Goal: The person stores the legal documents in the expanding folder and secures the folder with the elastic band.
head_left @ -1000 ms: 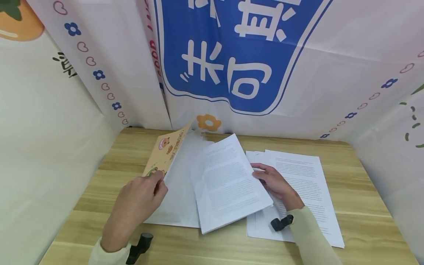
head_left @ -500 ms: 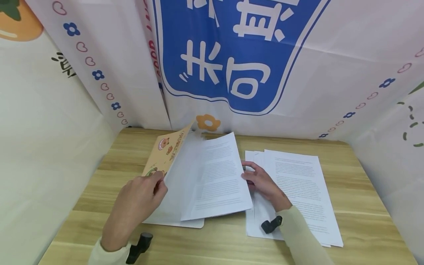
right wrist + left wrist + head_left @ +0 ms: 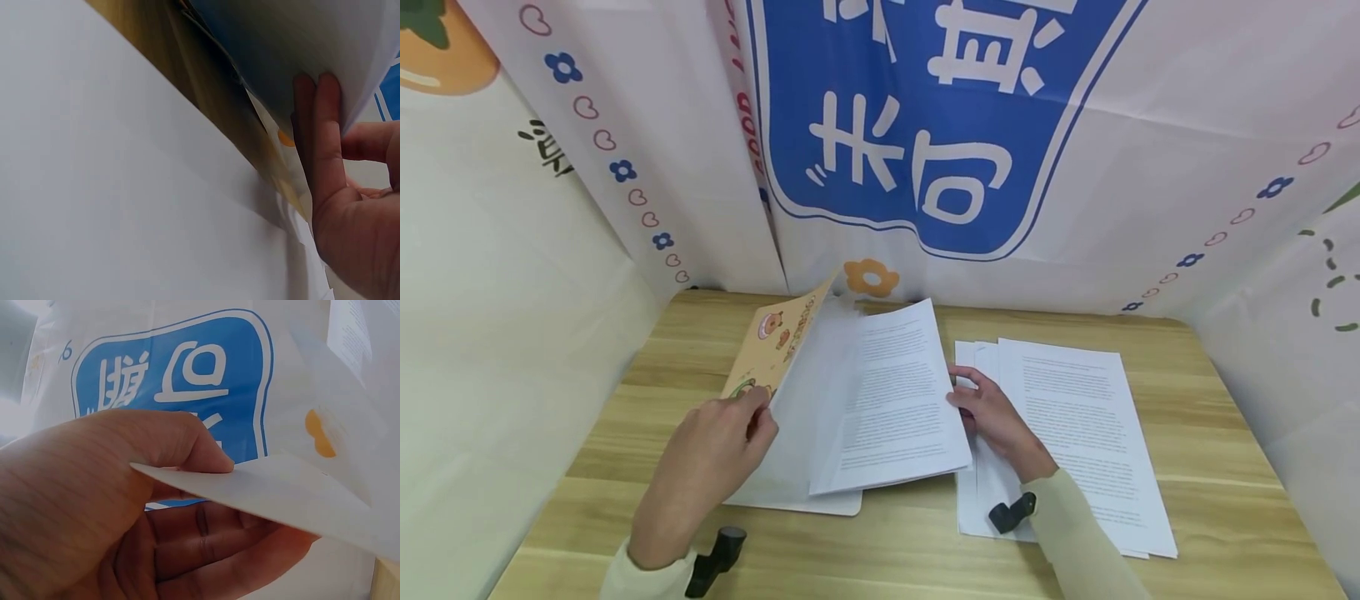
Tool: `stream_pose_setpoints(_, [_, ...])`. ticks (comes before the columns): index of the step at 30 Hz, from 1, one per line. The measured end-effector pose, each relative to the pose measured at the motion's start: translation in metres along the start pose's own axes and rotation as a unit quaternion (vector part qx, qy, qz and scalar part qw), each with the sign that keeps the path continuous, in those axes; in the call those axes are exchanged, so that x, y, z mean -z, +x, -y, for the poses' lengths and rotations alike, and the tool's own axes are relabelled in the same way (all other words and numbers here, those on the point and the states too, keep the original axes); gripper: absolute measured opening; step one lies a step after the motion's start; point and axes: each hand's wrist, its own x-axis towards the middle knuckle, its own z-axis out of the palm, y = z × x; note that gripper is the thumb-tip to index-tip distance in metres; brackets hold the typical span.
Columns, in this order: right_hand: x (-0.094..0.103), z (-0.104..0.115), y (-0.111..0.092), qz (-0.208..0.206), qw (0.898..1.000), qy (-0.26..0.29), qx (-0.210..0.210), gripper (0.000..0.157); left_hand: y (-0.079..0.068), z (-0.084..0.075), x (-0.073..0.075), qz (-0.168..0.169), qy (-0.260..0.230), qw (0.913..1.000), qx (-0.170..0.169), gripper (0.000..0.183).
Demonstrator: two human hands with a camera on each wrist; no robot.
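Note:
An orange cartoon-printed folder lies part open at the table's left middle, its front cover raised. My left hand pinches the edge of that cover; in the left wrist view the thumb lies above the sheet and the fingers below. A thin stack of printed paper leans over the folder, its left part behind a clear plastic pocket. How deep the paper goes in is hard to tell. My right hand holds the stack by its right edge, with fingers underneath in the right wrist view.
A second pile of printed sheets lies slightly fanned on the right of the wooden table, under my right forearm. A white cloth with a blue sign print hangs behind, and pale cloth walls stand at both sides.
My right hand has moved left with the paper stack, which now lies straighter and farther over the folder. Over the last half second little differs. My left hand stays on the cover.

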Motion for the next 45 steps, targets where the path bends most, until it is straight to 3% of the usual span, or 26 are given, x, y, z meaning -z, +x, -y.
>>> stream_pose_setpoints(14, [-0.001,-0.001,-0.002,-0.038,0.999,-0.011,-0.002,0.049,-0.001,0.001,0.000,-0.009,-0.022,0.9997,-0.004,0.023])
stream_pose_setpoints(29, [-0.014,-0.006,-0.007,-0.082,0.996,-0.024,-0.005,0.047,0.000,0.002,0.000,-0.012,-0.027,0.9995,-0.006,0.022])
stream_pose_setpoints(45, [-0.009,-0.005,-0.013,-0.103,0.994,-0.040,-0.007,0.048,0.000,0.003,-0.001,-0.027,-0.029,0.9990,-0.019,0.020])
